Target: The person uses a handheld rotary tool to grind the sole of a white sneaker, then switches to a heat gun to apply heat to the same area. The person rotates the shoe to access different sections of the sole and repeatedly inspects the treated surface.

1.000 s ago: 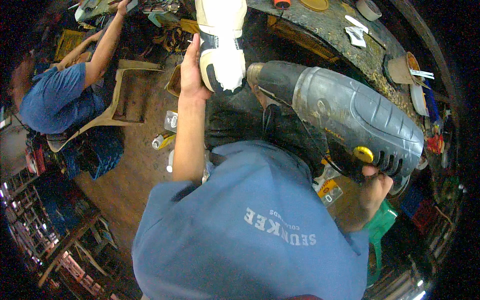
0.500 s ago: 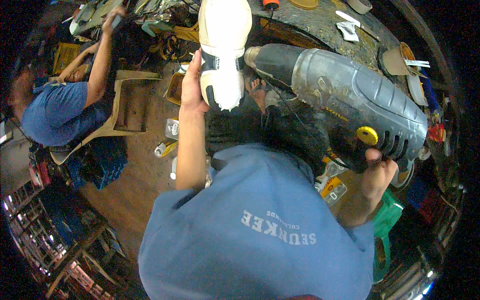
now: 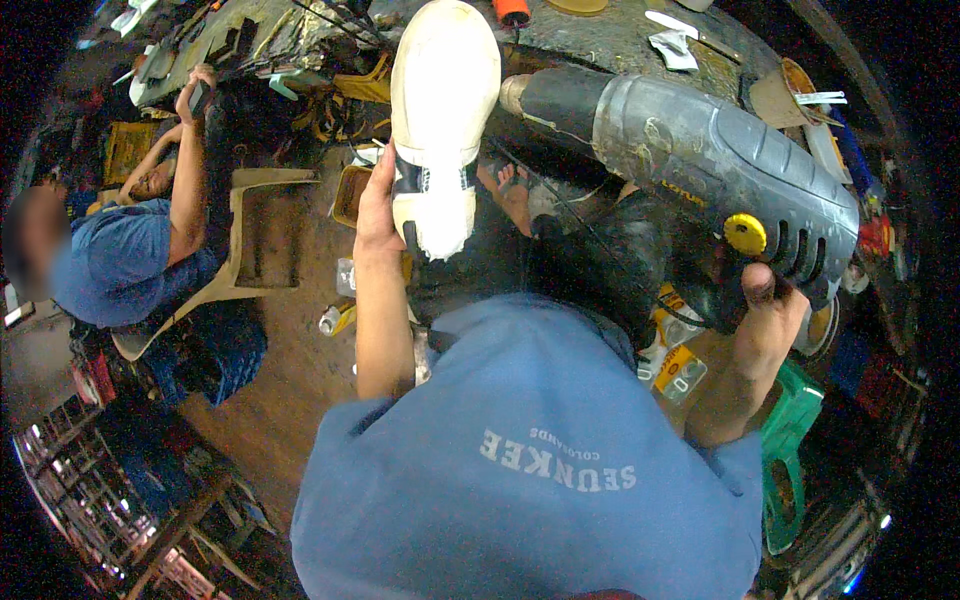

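My left hand (image 3: pixel 378 215) is closed on the edge of a long white shoe sole (image 3: pixel 445 90) with black and cream patches near its heel end. The sole's broad face is brightly lit and its heel end points toward me. My right hand (image 3: pixel 772 315) grips a large grey heat gun (image 3: pixel 720 160) with a black front and a yellow dial. The thumb lies below the dial; the other fingers are mostly hidden behind the body. The gun's metal nozzle (image 3: pixel 513 95) points left at the sole's right edge, close beside it, with a small gap showing.
A cluttered workbench (image 3: pixel 610 45) curves across the far side, holding a knife (image 3: pixel 705 42) and a tan pot (image 3: pixel 780 95). At left a co-worker (image 3: pixel 130 250) sits near a beige plastic chair (image 3: pixel 235 240). Plastic bottles (image 3: pixel 680 370) and a green stool (image 3: pixel 790 450) stand at right.
The sole has come toward me relative to the nozzle, which now points at a part farther from the heel. My grips are unchanged. The co-worker's raised hand has come lower.
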Available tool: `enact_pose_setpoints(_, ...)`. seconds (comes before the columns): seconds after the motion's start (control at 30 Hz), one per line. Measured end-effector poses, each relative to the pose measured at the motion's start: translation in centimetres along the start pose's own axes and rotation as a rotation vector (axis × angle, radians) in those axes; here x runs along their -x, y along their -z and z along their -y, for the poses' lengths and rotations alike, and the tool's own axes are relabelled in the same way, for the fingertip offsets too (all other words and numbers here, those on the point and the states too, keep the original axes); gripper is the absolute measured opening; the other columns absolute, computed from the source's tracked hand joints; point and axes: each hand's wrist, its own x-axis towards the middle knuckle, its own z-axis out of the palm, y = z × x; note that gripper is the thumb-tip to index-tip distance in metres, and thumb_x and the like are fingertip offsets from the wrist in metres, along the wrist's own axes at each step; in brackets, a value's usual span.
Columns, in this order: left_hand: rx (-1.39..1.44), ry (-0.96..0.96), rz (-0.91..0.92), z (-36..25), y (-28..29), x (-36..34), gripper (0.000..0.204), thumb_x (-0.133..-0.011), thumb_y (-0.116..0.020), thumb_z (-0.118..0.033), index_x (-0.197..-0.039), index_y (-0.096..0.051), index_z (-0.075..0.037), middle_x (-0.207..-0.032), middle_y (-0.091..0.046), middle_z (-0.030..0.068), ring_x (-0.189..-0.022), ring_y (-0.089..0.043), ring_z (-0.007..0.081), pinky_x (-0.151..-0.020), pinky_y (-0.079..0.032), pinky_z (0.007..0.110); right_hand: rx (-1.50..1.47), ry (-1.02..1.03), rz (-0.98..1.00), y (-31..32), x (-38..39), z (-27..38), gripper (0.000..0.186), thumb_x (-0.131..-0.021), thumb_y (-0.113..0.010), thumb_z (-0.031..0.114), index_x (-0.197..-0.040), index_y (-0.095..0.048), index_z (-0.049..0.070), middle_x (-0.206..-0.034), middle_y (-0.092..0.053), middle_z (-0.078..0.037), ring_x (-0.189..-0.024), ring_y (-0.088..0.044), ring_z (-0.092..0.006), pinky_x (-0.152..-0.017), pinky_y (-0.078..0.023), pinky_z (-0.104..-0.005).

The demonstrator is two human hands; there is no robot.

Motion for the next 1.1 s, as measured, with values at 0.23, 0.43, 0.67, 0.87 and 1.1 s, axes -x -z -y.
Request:
enact_pose_setpoints(0.23,0.191,0.112,0.213,1.2,2.2,-1.2,0.067,-0.107,-0.061,-0.039,-0.164,-0.039,-0.011,-0.154,-0.059,0.0131,-0.135,-0.063,0.0301,-0.113,-0.053,0.049,0.049,-0.069,0.033,0.8,-1.2,0.0,0.066,-0.09,-0.088,0.037,-0.138,-0.063,0.0,-0.129,-0.069,-0.007,-0.115,-0.062,-0.0215,-0.104,-0.049,-0.0367)
enact_pose_setpoints(0.43,-0.005,0.162,0.122,1.1,2.1,-1.4,0.086,-0.096,-0.077,-0.04,-0.166,-0.035,-0.011,-0.155,-0.058,0.0133,-0.138,-0.06,0.0312,-0.117,-0.049,0.048,0.132,-0.106,0.024,1.2,-2.0,0.4,0.078,-0.092,-0.083,0.048,-0.145,-0.055,-0.002,-0.136,-0.065,-0.012,-0.124,-0.062,-0.0255,-0.111,-0.046,-0.0409)
enact_pose_setpoints(0.67,0.018,0.191,0.151,1.0,1.6,-1.8,0.087,-0.094,-0.079,-0.039,-0.164,-0.037,-0.006,-0.153,-0.059,0.0148,-0.136,-0.061,0.0299,-0.117,-0.049,0.046,0.005,0.007,0.07,0.9,-3.6,-0.3,0.069,-0.095,-0.08,0.046,-0.139,-0.058,-0.002,-0.119,-0.071,-0.013,-0.095,-0.07,-0.0227,-0.084,-0.057,-0.0351)
enact_pose_setpoints(0.87,0.009,0.205,0.148,1.3,2.8,-1.2,0.079,-0.094,-0.079,-0.034,-0.157,-0.045,-0.002,-0.146,-0.064,0.015,-0.13,-0.066,0.0281,-0.114,-0.052,0.044,-0.033,0.002,0.025,0.8,-3.5,-0.5,0.06,-0.1,-0.076,0.041,-0.138,-0.058,-0.002,-0.112,-0.073,-0.014,-0.086,-0.071,-0.0214,-0.075,-0.058,-0.0336)
enact_pose_setpoints(1.1,0.021,0.177,0.17,1.4,3.3,-0.7,0.071,-0.097,-0.076,-0.032,-0.154,-0.048,0.001,-0.143,-0.067,0.0157,-0.128,-0.067,0.0268,-0.112,-0.053,0.043,-0.079,0.141,-0.007,0.0,-3.3,-0.6,0.054,-0.103,-0.074,0.031,-0.142,-0.056,-0.002,-0.119,-0.071,-0.015,-0.096,-0.072,-0.025,-0.085,-0.059,-0.0381)
